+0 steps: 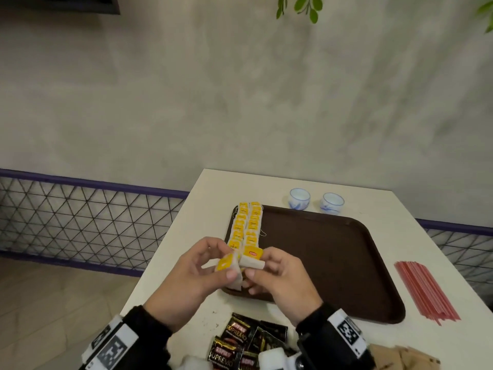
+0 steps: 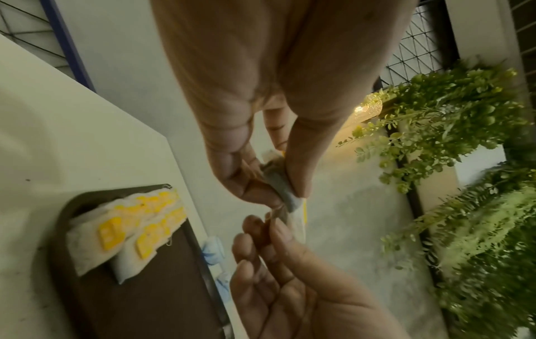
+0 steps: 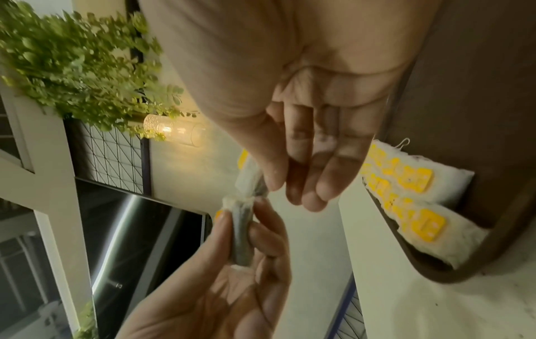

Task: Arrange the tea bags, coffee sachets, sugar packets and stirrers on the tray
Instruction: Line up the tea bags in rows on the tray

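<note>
Both hands hover over the near-left corner of the brown tray [image 1: 333, 263]. My left hand [image 1: 226, 260] pinches one white tea bag with a yellow tag [image 1: 225, 264], seen edge-on in the right wrist view [image 3: 242, 236]. My right hand [image 1: 257, 264] pinches a second tea bag [image 1: 252, 259], and the two bags touch. Two overlapping rows of tea bags [image 1: 245, 225] lie along the tray's left side. The rest of the tray floor is bare. In the left wrist view my left hand [image 2: 283, 190] grips its bag [image 2: 280, 181] beside the rows [image 2: 124, 229].
Black coffee sachets [image 1: 240, 340] lie heaped at the table's front edge. Brown sugar packets [image 1: 400, 356] sit at the bottom right. Red stirrers [image 1: 426, 292] lie right of the tray. Two small blue-and-white cups [image 1: 299, 198] stand behind it. The table's left edge drops to the floor.
</note>
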